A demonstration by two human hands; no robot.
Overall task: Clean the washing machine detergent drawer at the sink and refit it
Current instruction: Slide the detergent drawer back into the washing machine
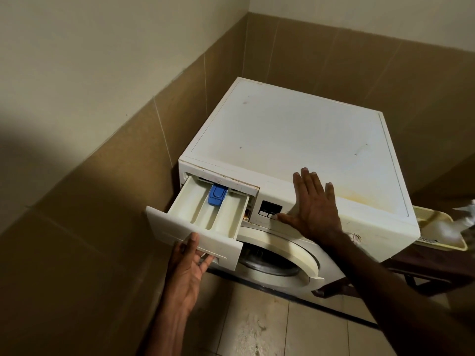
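At the near left corner of the washing machine [295,140], the detergent drawer [205,217] hangs far out of its slot; the left hand [187,268] grips its front handle from below; the right hand [313,204] lies spread flat on the machine's front edge, bracing; removal seems underway; next likely needs pressing the blue tab [217,194] to free it.

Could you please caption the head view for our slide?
Left hand grips the pulled-out white plastic detergent drawer; right hand braces the white washing machine.
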